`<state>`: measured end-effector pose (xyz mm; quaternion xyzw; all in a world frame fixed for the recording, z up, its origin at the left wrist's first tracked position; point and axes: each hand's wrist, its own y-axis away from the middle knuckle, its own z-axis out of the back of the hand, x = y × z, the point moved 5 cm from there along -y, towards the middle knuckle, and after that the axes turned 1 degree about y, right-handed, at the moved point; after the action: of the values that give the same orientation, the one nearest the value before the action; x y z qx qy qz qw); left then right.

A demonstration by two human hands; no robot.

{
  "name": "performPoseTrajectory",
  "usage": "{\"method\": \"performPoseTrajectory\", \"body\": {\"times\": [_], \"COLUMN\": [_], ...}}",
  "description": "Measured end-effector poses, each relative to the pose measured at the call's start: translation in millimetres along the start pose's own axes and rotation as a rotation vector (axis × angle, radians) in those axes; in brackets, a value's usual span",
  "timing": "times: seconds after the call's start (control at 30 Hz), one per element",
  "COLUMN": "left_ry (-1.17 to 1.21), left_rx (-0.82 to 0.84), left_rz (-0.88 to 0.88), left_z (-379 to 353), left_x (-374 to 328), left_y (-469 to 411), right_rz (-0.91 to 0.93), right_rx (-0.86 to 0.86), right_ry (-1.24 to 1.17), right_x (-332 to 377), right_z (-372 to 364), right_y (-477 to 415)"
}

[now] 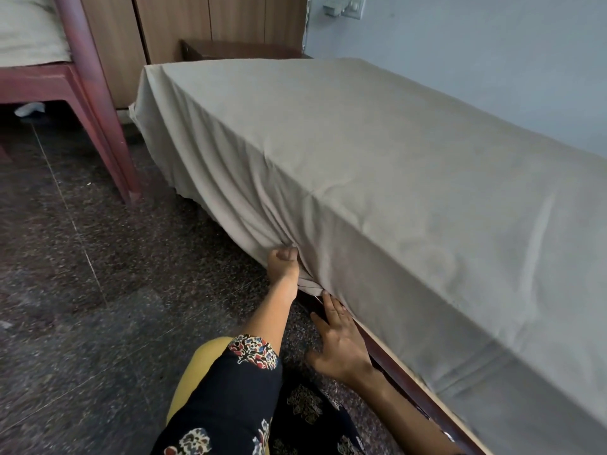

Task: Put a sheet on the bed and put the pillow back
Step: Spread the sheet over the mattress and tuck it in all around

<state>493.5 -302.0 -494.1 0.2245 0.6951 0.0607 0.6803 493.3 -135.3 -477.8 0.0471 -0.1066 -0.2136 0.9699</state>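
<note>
A beige sheet covers the whole bed and hangs down its near side in folds. My left hand grips a bunch of the hanging sheet low on the side, where the folds gather. My right hand lies with straight fingers along the sheet's lower edge against the dark wooden bed frame. No pillow is in view.
A second bed with a red-brown wooden frame stands at the left. Wooden wardrobe doors and a dark bedside table are behind the bed's far end. A blue wall runs along the bed's far side. The floor is dark speckled stone.
</note>
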Motion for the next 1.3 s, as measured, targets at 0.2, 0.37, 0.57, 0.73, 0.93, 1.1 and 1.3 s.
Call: {"method": "performPoseTrajectory", "body": {"times": [0.2, 0.37, 0.57, 0.73, 0.93, 1.1, 1.3], "left_ry": [-0.222, -0.623, -0.714, -0.864, -1.038, -1.081, -0.975], "left_rx": [-0.053, -0.083, -0.054, -0.084, 0.030, 0.326, 0.484], "left_rz": [-0.050, -0.150, -0.156, -0.177, -0.338, -0.504, -0.481], "left_z": [4, 15, 9, 5, 11, 23, 52], "left_x": [0, -14, -17, -22, -29, -31, -25], "left_y": [-16, -25, -36, -41, -39, -24, 11], "right_rz": [0.009, -0.099, -0.113, -0.299, -0.578, -0.675, -0.679], "right_rx": [-0.001, -0.094, -0.118, -0.021, 0.165, 0.250, 0.209], "right_ry": [0.019, 0.082, 0.047, -0.040, -0.296, -0.267, -0.358], "right_x": [-5, 2, 9, 22, 20, 22, 26], "right_z": [-5, -7, 0, 5, 9, 5, 14], "right_y": [-3, -9, -40, -66, -111, -125, -113]}}
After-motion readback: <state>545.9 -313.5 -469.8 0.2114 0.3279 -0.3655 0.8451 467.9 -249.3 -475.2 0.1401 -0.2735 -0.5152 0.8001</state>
